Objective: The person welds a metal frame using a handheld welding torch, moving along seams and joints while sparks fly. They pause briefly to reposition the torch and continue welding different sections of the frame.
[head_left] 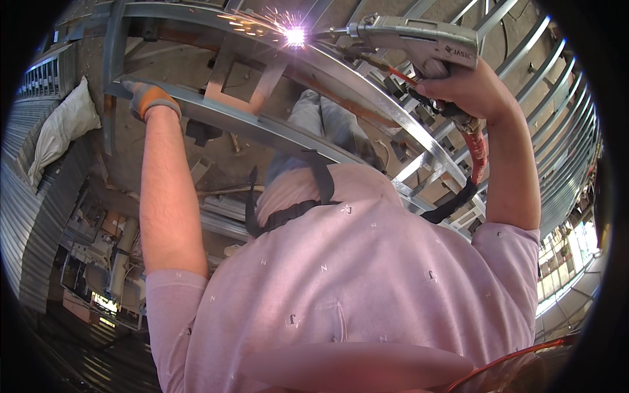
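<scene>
My right hand (452,92) is bare and wrapped round the grip of a grey handheld welding gun (419,42), which points left. At its nozzle tip a bright white-violet weld spot (295,37) glows on the curved steel rail (386,98), and orange sparks (252,25) fly off to the left. A red sleeved cable (476,154) hangs from the gun's handle. In an orange and grey glove, my left hand (152,99) grips the straight steel bar (229,118) near its left end, at the upright corner piece; its fingertips are partly hidden.
Steel cross pieces (268,82) join the bar and the rail. Long curved metal bars (557,92) stand along the right. A white sack (69,128) leans by corrugated sheets (26,190) on the left. My legs (327,124) are beneath the frame.
</scene>
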Demonstrator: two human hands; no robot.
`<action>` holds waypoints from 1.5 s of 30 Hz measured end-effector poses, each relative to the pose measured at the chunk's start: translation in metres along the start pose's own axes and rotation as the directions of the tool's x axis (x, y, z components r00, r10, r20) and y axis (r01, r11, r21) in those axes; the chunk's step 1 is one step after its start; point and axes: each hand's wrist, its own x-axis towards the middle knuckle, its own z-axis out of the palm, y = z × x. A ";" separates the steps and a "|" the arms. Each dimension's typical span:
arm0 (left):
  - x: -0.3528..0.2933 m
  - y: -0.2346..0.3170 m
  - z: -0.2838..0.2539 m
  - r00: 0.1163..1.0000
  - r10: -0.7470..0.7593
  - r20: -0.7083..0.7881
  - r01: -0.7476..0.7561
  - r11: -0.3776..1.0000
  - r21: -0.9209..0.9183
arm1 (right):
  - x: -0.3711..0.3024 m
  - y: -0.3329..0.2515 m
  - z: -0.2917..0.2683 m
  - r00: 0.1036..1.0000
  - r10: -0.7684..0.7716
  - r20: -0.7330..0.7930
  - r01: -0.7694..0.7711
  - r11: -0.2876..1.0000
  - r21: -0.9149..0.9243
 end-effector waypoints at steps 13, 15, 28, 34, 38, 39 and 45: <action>0.014 -0.004 -0.005 0.999 0.011 0.032 -0.009 0.999 -0.047 | 0.000 0.005 0.001 0.999 -0.038 -0.019 0.038 0.999 0.006; 0.003 -0.004 -0.006 1.000 0.008 0.022 -0.007 0.999 -0.040 | 0.000 0.000 0.000 1.000 0.016 0.017 -0.017 0.999 0.029; -0.025 0.008 0.001 0.998 -0.024 -0.055 0.025 0.999 0.025 | -0.001 0.000 0.004 1.000 0.025 -0.002 -0.025 0.999 0.027; -0.015 0.005 0.000 0.999 -0.002 -0.050 0.003 1.000 0.019 | 0.000 0.001 0.006 0.997 0.081 0.015 -0.081 0.995 0.055; 0.033 -0.012 -0.003 0.999 0.033 0.002 -0.033 0.999 -0.012 | 0.001 0.009 0.008 1.000 -0.017 -0.008 0.018 0.995 0.097; 0.029 -0.011 -0.004 0.999 0.034 -0.001 -0.034 0.999 -0.009 | 0.001 0.012 0.008 0.998 -0.060 -0.012 0.061 0.993 0.101; 0.015 -0.006 -0.006 1.000 -0.006 -0.002 0.006 0.998 0.070 | -0.002 -0.005 0.008 0.993 0.114 0.021 -0.115 0.992 0.052</action>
